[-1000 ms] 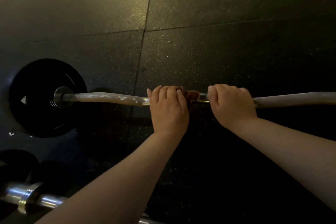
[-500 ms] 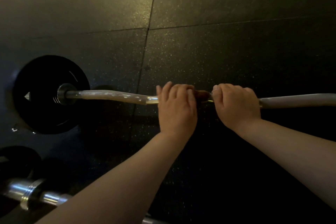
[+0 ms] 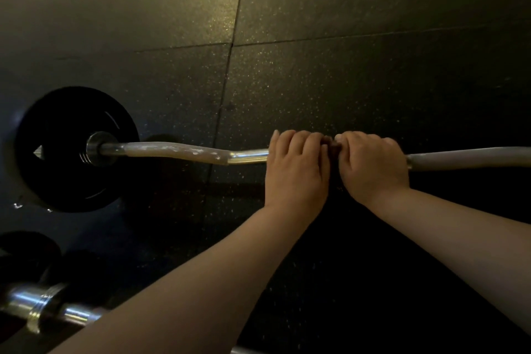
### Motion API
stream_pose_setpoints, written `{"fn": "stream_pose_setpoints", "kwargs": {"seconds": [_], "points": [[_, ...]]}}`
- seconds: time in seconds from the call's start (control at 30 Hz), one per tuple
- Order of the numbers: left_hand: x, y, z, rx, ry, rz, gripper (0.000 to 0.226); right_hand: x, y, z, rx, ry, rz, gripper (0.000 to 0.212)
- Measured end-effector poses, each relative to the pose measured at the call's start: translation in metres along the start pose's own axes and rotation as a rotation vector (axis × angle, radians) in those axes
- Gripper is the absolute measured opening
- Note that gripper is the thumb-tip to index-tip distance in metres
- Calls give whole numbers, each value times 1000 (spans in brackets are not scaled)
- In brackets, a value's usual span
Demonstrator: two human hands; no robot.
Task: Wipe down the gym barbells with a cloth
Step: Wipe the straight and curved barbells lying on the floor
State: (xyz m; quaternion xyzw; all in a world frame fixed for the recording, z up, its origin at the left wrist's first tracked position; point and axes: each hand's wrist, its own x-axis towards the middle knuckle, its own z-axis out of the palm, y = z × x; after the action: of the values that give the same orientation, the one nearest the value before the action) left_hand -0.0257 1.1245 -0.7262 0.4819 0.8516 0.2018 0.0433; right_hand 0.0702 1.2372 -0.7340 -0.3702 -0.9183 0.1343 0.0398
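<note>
Two hands, left hand (image 3: 297,165) and right hand (image 3: 373,165), curl around the barbell (image 3: 178,152), each grip grasping it; a dark cloth (image 3: 331,143) shows between them.

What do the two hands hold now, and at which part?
Both the left hand and the right hand grip the curved silver barbell on its bare chrome middle section; a dark reddish cloth shows between them.

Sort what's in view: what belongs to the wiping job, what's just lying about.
In the job: barbell with its black plate, cloth poking out between the hands, left hand and right hand gripping the barbell.
Lying about: second bar at lower left, floor mats.
</note>
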Motion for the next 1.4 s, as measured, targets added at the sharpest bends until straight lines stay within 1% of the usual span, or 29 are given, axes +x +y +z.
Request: {"fn": "stream_pose_setpoints", "kwargs": {"seconds": [0.07, 0.13, 0.23, 0.33, 0.43, 0.5, 0.57, 0.63, 0.73, 0.8, 0.87, 0.93, 0.97, 1.03, 1.1, 1.17, 1.23, 1.27, 1.33, 1.4], "points": [[-12, -10, 9, 20, 40, 79, 40, -1, 1, 0, 3, -12, -5, 36], [-21, -21, 17, 72, 73, 128, 47, -2, 2, -1, 26, -4, -9, 39], [-24, -24, 23, 107, 96, 156, 54, 0, 1, -2, 34, -5, -10, 41], [-9, -14, 11, 61, 70, 102, 43, 1, 2, -2, 31, -10, -15, 38], [24, -11, -9, 30, -50, -33, 36, 0, 0, -5, 18, -33, -7, 32], [31, -11, -14, -14, -109, -52, 33, 0, 0, -8, 27, -55, -11, 32], [20, -11, -12, 26, -82, 9, 34, -1, 1, -11, 57, -88, -28, 33], [-2, -14, -7, 49, -72, 97, 40, -2, 3, -12, 82, -98, -44, 37], [-14, -39, -11, 76, -133, 172, 46, -2, 5, -15, 121, -93, -72, 46], [-14, -61, -18, 102, -116, 142, 44, -1, 6, -16, 145, -88, -91, 49], [-14, -72, -24, 70, -75, 12, 42, -1, 7, -15, 131, -60, -91, 49], [-17, -64, -23, -8, -48, -129, 42, -1, 6, -12, 106, -38, -89, 48], [-20, -55, -21, -39, -45, -169, 44, -1, 6, -10, 107, -34, -87, 48], [-21, -38, -15, -60, -49, -166, 47, -3, 5, -10, 139, -26, -84, 47], [-20, -35, -14, -36, -56, -54, 47, -3, 4, -11, 142, -27, -84, 46], [-17, -50, -20, 23, -103, 65, 45, -3, 5, -11, 133, -41, -78, 47], [-16, -71, -28, 91, -131, 105, 43, -3, 4, -11, 108, -37, -70, 46], [-17, -82, -32, 122, -129, 85, 42, -3, 3, -11, 94, -25, -65, 46], [-19, -99, -39, 168, -119, -9, 41, -2, 3, -9, 72, 3, -56, 46], [-22, -98, -41, 147, -96, -96, 45, -4, 0, -8, 58, 20, -46, 45]]}}
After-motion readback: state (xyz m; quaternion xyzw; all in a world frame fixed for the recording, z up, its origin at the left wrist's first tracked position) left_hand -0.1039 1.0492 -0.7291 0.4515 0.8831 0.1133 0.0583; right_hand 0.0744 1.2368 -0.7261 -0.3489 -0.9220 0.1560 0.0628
